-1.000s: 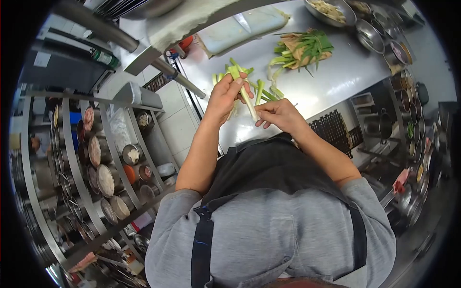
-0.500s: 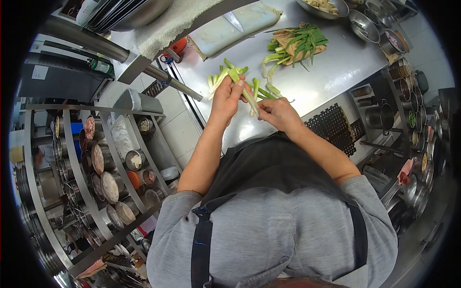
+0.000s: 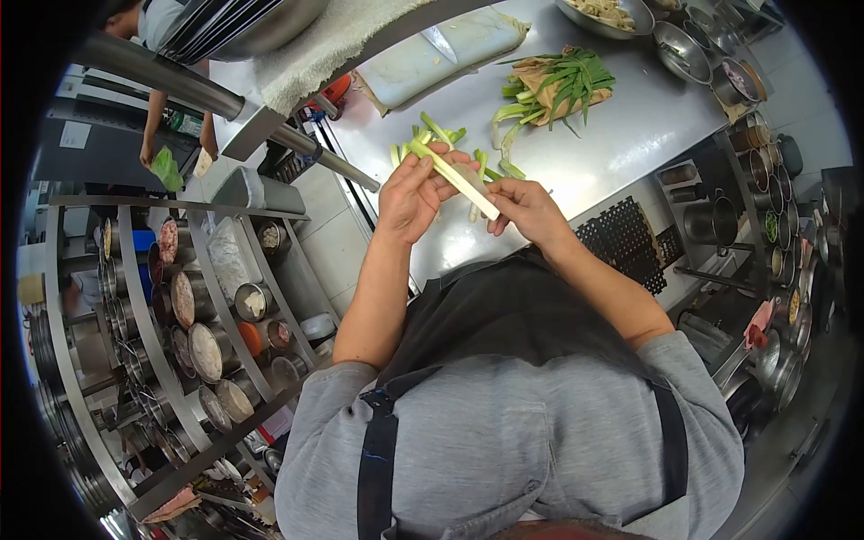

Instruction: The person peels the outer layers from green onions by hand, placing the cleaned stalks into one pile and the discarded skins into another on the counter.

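Note:
Above the steel table (image 3: 594,162) I hold a pale green spring onion stalk (image 3: 457,178) slantwise between both hands. My left hand (image 3: 412,196) grips its upper end between thumb and fingers. At the lower right end my right hand (image 3: 529,212) pinches the stalk, and a thin, translucent layer shows beside it. Just behind my left hand lie cut spring onion pieces (image 3: 436,128), partly hidden by my fingers. A bunch of spring onions (image 3: 571,85) with dark green tops, wrapped in brown paper, rests farther back on the table.
A knife (image 3: 438,43) lies on the white cutting board (image 3: 468,56) at the back. Metal bowls (image 3: 681,51) stand at the back right. To the left is a rack (image 3: 193,396) with several containers. Beyond it, another person's hand (image 3: 149,155) holds something leafy green.
The stalk has risen slightly and turned its pale side up, while my left hand has rolled palm-up and shifted left. Another person has come into view at upper left.

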A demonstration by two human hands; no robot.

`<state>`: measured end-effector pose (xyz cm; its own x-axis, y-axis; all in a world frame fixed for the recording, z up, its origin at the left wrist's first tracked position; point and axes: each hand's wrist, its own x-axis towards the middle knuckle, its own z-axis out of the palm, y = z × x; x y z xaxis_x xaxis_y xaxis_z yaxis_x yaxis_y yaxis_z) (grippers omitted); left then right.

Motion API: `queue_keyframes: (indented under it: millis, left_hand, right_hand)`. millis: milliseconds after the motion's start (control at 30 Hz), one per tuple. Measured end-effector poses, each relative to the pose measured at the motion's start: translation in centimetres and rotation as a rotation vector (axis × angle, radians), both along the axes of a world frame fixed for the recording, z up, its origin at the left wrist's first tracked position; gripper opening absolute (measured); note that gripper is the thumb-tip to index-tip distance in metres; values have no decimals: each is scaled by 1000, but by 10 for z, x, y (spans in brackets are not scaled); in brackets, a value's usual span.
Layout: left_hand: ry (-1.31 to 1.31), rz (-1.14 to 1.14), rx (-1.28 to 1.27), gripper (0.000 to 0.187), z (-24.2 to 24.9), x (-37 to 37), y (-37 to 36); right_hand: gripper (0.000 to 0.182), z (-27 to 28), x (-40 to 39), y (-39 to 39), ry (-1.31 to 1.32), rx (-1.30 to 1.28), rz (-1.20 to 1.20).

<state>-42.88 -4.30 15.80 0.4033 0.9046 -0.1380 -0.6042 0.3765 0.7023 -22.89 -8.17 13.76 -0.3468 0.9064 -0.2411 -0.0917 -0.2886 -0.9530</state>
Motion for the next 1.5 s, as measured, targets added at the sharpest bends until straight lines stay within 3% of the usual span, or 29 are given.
queue_keyframes:
  millis: [100,200,333,400,433,500,567,667,700,800,933,1000,1033,1067,1133,1267,1333,1500]
  left_hand:
    - [-143,-5,-43,26,-4,-2,0]
    - [-144,79,-9,26,-21,-9,1]
    - [156,256,-59,24,-42,-29,8]
    - [725,208,-127,24,-55,-33,16]
    - [869,158,-134,26,-61,-25,16]
    - [1337,123,274,28,-81,-4,16]
    - [1517,-55,447,31,-127,15,25]
    - [1716,-246,471,34,-133,48,22]
    - [1771,-200,489,36,-136,53,22]
    - [1804,-241,460,34,-142,51,27]
    - [1738,-292,375,31,-142,27,26]
    - [1342,-60,274,27,-138,17,22]
    - [1093,-172,132,23,-134,10,20]
    - [1094,-173,132,23,-113,8,16]
    - [743,-141,-159,13,-82,7,8]
    - [666,-168,-90,14,-56,6,-1]
    - [729,-277,2,16,-37,11,-6]
    - [912,-250,325,21,-43,22,-12]
  right_hand:
    - [19,-10,5,1,-26,8,-10]
    - [20,-27,13,-3,-266,-31,181]
    - [19,-52,34,-8,-503,-7,78]
    - [20,-59,48,-7,-566,-41,3]
    - [21,-64,55,-4,-615,6,-89]
    - [21,-76,66,7,-663,55,-186]
    - [24,-88,74,17,-954,199,-231]
    - [26,-97,73,22,-1134,420,-152]
    - [27,-92,71,21,-1044,324,-71]
    - [28,-99,68,12,-991,466,-24]
    - [27,-101,75,5,-966,424,-33]
    - [27,-102,82,5,-973,422,-23]
    - [26,-102,84,6,-989,424,-11]
    - [26,-101,85,6,-988,423,-12]
    - [26,-95,86,8,-998,515,-56]
    - [25,-58,58,22,-871,600,-198]
    - [25,-28,38,29,-442,421,-183]
    - [21,2,23,44,-314,136,-78]
